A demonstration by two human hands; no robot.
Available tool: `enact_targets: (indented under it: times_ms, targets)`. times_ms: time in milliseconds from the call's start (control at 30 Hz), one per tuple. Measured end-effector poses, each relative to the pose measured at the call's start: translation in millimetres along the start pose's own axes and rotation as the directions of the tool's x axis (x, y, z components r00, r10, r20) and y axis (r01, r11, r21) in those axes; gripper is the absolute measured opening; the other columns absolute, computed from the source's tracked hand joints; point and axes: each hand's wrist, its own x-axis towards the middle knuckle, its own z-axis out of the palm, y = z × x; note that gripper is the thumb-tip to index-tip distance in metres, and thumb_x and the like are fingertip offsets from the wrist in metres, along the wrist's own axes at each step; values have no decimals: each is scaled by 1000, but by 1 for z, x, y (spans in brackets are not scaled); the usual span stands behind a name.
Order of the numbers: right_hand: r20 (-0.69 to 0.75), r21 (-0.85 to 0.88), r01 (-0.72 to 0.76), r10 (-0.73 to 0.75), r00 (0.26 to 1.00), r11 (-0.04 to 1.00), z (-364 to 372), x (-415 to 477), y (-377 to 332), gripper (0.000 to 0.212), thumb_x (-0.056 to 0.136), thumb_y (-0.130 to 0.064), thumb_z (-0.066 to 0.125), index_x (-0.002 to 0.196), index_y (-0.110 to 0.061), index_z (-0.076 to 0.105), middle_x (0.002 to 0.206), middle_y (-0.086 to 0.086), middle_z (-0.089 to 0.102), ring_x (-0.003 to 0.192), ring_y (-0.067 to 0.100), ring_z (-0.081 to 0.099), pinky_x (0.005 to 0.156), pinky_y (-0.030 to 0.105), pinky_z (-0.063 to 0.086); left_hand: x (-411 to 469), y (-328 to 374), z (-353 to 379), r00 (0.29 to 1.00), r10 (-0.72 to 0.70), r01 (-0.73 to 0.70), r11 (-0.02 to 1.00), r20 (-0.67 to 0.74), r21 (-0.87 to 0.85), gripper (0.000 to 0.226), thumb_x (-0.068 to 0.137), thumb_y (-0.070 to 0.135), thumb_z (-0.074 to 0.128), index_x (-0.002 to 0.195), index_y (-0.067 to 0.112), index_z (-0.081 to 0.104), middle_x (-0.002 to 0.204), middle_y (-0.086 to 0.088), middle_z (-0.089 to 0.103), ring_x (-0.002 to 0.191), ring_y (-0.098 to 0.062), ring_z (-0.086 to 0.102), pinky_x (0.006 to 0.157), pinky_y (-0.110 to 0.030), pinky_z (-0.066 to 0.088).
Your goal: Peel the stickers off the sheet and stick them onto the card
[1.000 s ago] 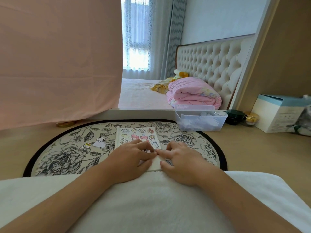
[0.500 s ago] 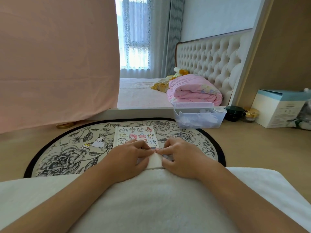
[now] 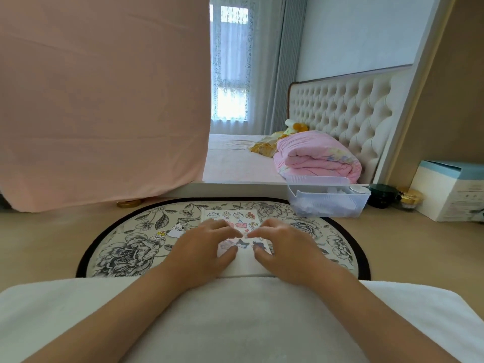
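3 stickers (image 3: 241, 242) are on the card (image 3: 243, 263), many remain on the sticker sheet (image 3: 230, 214) beyond it, and the left hand (image 3: 204, 250) and right hand (image 3: 288, 250) meet fingertips at the card's far edge, grip unclear.

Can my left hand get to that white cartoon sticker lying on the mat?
Probably yes: the left hand rests just right of the white cartoon sticker, with only bare mat between them.

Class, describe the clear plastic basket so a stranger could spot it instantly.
Find the tufted headboard, then the pink quilt below it. In front of the quilt, at the floral mat's far right rim, stands the clear plastic basket. Unlike the dark green jar beside it, it is transparent and rectangular.
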Motion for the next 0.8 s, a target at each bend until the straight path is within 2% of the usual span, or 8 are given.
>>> enact_targets:
  times_ms: [100, 267, 333, 400, 467, 533, 667, 800]
  targets:
    - [4, 33, 37, -37, 999, 999, 6, 20, -19, 33, 97, -45, 51, 127, -41, 63, 124, -21, 57, 107, 7, 59, 91, 32, 49, -2, -28, -19, 994, -106, 106, 994, -27, 12, 24, 95, 40, 56, 117, 39, 66, 108, 27, 55, 104, 3, 50, 82, -24, 45]
    - [28, 84, 106, -109, 994, 991, 26, 58, -58, 30, 99, -39, 51, 125, -38, 66, 118, -19, 61, 96, 6, 55, 91, 32, 48, -20, -82, -39, 961, -270, 275, 957, -63, 95, 24, 94, 30, 59, 116, 34, 67, 106, 22, 58, 104, -4, 55, 80, -23, 42]
    - [51, 78, 137, -141, 989, 988, 35, 73, -74, 32, 100, -39, 51, 127, -35, 66, 121, -14, 61, 103, 11, 57, 95, 35, 47, -29, -100, -39, 954, -299, 299, 944, -21, 142, 29, 94, 31, 58, 122, 32, 65, 116, 15, 60, 112, -8, 53, 84, -23, 41]
    - [76, 44, 157, -160, 984, 987, 43, 87, -87, 34, 100, -41, 51, 130, -33, 64, 125, -10, 60, 113, 16, 57, 95, 37, 48, -32, -110, -39, 942, -333, 325, 937, 42, 131, 41, 94, 34, 58, 134, 29, 58, 127, 9, 57, 122, -11, 47, 95, -26, 41]
    - [113, -45, 181, -175, 978, 982, 51, 101, -97, 37, 100, -44, 51, 134, -32, 61, 131, -8, 57, 119, 18, 56, 94, 37, 47, -32, -114, -39, 935, -348, 338, 933, 70, 123, 49, 94, 38, 56, 142, 27, 51, 132, 6, 54, 126, -13, 43, 104, -29, 39]
    - [158, -153, 205, -181, 971, 967, 58, 112, -105, 42, 100, -49, 50, 137, -32, 59, 136, -6, 55, 122, 20, 55, 94, 37, 47, -32, -115, -39, 937, -341, 329, 933, 72, 144, 50, 94, 41, 56, 141, 27, 50, 132, 6, 52, 126, -14, 42, 106, -32, 39]
    - [170, -237, 210, -173, 970, 948, 70, 124, -110, 44, 97, -58, 50, 130, -32, 64, 125, -5, 58, 113, 19, 59, 83, 35, 47, -34, -120, -41, 938, -338, 323, 932, 72, 165, 44, 93, 46, 57, 132, 27, 59, 125, 7, 54, 121, -12, 42, 102, -35, 42]
    - [121, -258, 226, -200, 972, 939, 76, 128, -112, 34, 99, -52, 51, 117, -32, 71, 115, -7, 64, 104, 17, 61, 78, 32, 48, -33, -122, -42, 935, -346, 333, 932, 76, 140, 41, 93, 44, 57, 130, 27, 64, 123, 10, 56, 120, -10, 43, 102, -36, 42]
